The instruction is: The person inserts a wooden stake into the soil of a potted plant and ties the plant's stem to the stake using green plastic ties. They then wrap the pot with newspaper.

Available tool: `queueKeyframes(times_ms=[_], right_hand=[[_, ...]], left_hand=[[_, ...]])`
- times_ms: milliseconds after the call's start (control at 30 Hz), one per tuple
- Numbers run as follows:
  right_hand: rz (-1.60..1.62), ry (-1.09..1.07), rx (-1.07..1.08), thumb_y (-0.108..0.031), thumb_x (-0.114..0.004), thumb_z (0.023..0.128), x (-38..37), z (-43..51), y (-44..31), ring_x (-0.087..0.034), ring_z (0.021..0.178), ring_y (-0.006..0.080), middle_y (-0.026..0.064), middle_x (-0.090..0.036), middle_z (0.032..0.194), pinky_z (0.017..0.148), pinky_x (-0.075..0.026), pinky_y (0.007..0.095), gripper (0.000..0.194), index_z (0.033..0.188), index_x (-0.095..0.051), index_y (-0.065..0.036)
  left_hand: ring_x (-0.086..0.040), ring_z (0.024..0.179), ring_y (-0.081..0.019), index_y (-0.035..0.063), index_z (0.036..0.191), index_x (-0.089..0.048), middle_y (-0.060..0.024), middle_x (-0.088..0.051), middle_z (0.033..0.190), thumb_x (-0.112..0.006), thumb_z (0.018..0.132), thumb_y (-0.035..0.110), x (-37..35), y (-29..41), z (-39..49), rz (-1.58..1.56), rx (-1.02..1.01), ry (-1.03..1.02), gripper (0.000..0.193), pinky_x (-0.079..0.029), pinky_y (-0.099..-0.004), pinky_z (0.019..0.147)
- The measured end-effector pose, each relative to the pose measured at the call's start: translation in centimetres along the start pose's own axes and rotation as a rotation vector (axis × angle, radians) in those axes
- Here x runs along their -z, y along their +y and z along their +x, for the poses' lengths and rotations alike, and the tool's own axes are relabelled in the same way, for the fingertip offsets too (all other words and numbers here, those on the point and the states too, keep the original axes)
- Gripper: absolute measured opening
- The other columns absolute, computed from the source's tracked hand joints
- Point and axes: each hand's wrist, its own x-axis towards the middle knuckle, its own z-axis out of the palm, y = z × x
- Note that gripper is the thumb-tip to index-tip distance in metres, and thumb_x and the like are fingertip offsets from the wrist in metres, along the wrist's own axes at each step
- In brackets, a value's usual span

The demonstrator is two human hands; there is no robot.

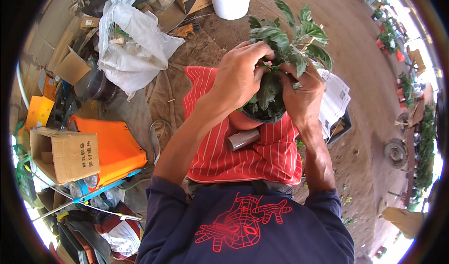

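Note:
Between my knees, a leafy green potted plant (268,90) stands in a reddish plastic pot (242,120), with a red striped cloth (214,155) spread over my lap. My left hand (238,73) pinches at the middle of the plant from the left. From the right, my right hand (303,92) holds the same spot, its thumb and fingers among the leaves. A small bit of red shows between the two hands; leaves and fingers hide what it is. Thin pale sticks (308,44) rise among the upper leaves. On the cloth below the pot lies a short brownish cylinder (243,139).
Printed paper (333,99) lies over a dark tray (340,129) at my right. A white bucket (229,1) stands ahead. Leftward are a white plastic sack (135,46), an orange bin (112,148) and a cardboard box (66,155). Potted plants (389,36) line the far right.

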Motion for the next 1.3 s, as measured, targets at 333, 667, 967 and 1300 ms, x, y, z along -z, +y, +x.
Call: queueKeyframes(times_ms=[333, 667, 967, 1300], right_hand=[[0.124, -0.064, -0.183, 0.008, -0.075, 0.086, 0.7, -0.1, 0.9, -0.076, 0.089, 0.022, 0.0128, -0.078, 0.098, 0.081, -0.058, 0.0335, 0.019, 0.102, -0.079, 0.0], [0.139, -0.153, -0.254, 0.003, -0.075, 0.094, 1.6, 0.5, 1.1, -0.074, 0.09, 0.0135, 0.0085, -0.079, 0.099, 0.083, -0.059, 0.0302, 0.018, 0.112, -0.076, 0.004], [0.196, -0.151, -0.313, 0.002, -0.075, 0.095, 1.3, 0.6, 0.7, -0.075, 0.09, 0.014, 0.0086, -0.079, 0.098, 0.082, -0.06, 0.0295, 0.019, 0.114, -0.076, 0.004], [0.178, -0.065, -0.295, 0.001, -0.077, 0.094, 0.5, 0.4, 0.7, -0.074, 0.082, 0.0132, 0.0077, -0.079, 0.094, 0.076, -0.06, 0.0281, 0.016, 0.109, -0.077, 0.004]], left_hand=[[-0.067, 0.105, -0.0384, 0.0013, 0.103, -0.071, -0.0142, -0.072, 0.105, -0.071, 0.076, -0.01, -1.0, -1.0, 0.9, 0.09, -0.105, -0.012, 0.029, -0.054, -0.047, 0.091], [-0.067, 0.103, -0.0401, 0.0014, 0.103, -0.074, -0.0164, -0.069, 0.107, -0.077, 0.081, -0.005, -1.0, -0.7, 0.7, 0.023, -0.08, -0.028, 0.024, -0.054, -0.0476, 0.088], [-0.067, 0.091, -0.0391, -0.0029, 0.099, -0.064, -0.017, -0.068, 0.095, -0.075, 0.083, -0.009, -0.9, -1.4, 0.5, -0.081, -0.102, 0.003, 0.02, -0.053, -0.0429, 0.079], [-0.068, 0.084, -0.0373, -0.001, 0.098, -0.064, -0.0157, -0.068, 0.09, -0.075, 0.086, -0.007, 0.1, -1.2, -0.1, -0.206, -0.057, 0.006, 0.017, -0.052, -0.043, 0.072]])
